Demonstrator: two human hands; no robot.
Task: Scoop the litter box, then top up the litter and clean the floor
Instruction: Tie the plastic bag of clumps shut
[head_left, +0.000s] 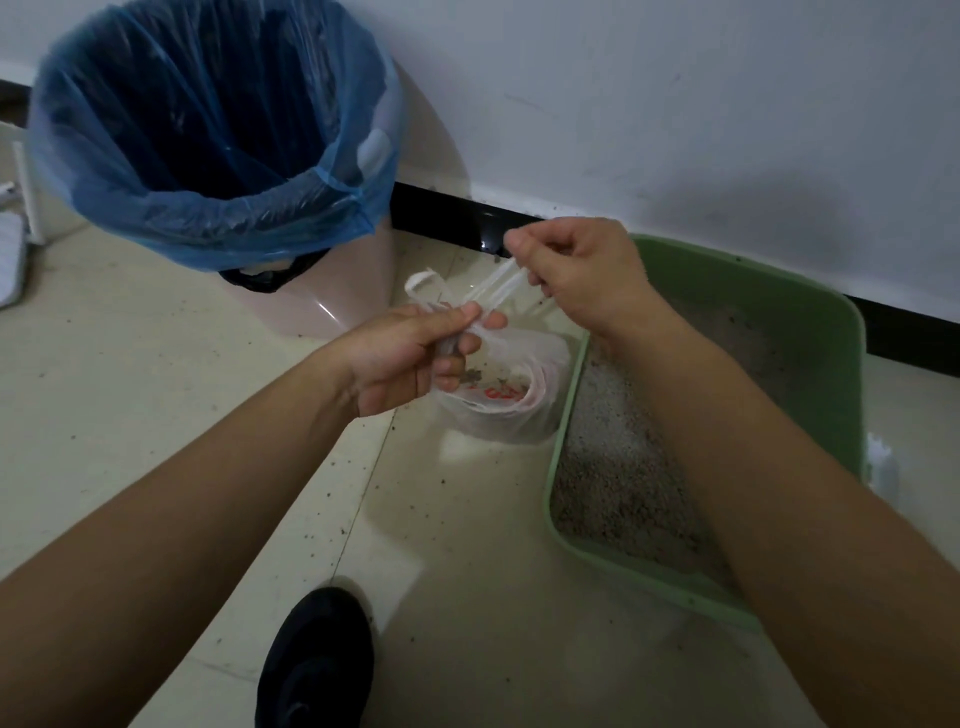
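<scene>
Thin white plastic, a stretched bag handle (496, 286), runs taut between two grips. The right hand (576, 275) pinches its upper end and the left hand (415, 353) clenches the gathered neck lower down. The waste bag (514, 415) hangs below, just beside the green litter box (567, 415). The blue-lined bin (182, 223) stands up-left, nearer the left hand.
</scene>
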